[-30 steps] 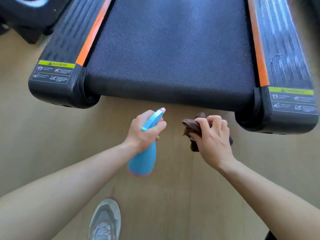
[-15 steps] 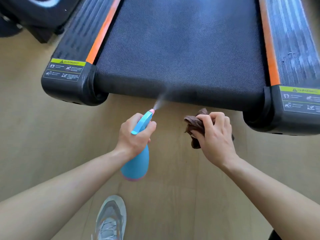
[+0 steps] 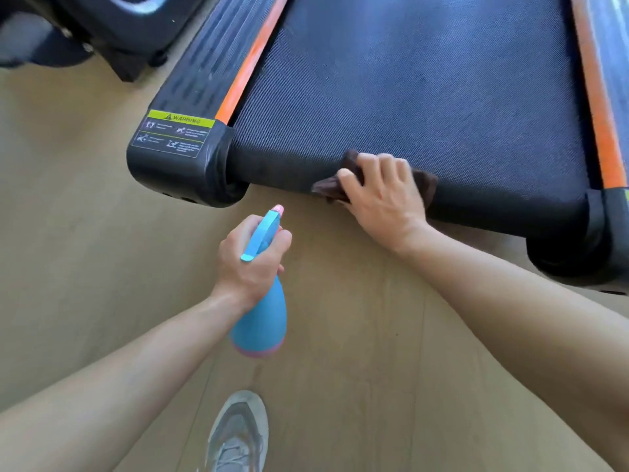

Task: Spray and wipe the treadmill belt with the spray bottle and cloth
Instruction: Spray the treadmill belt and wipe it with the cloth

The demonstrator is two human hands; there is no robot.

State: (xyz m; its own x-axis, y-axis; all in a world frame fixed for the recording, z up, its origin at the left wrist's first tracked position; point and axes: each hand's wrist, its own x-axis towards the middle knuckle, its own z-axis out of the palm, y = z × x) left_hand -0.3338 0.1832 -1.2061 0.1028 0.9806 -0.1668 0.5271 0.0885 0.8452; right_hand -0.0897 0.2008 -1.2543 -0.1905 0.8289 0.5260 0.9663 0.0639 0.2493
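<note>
Brown cloth (image 3: pixel 427 183), gripped by right hand (image 3: pixel 383 195), presses belt (image 3: pixel 425 83) edge; at 7 o'clock, left hand (image 3: pixel 250 260) grips blue bottle (image 3: pixel 263 321) above floor (image 3: pixel 68 233).

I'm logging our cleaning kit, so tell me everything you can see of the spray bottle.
The spray bottle is light blue, seemingly smooth plastic, with a rounded body, a pink band at its base and a pink nozzle tip. The left hand grips its neck. It is held above the wooden floor, tilted, nozzle pointing toward the near end of the treadmill belt. No mist shows.
</note>
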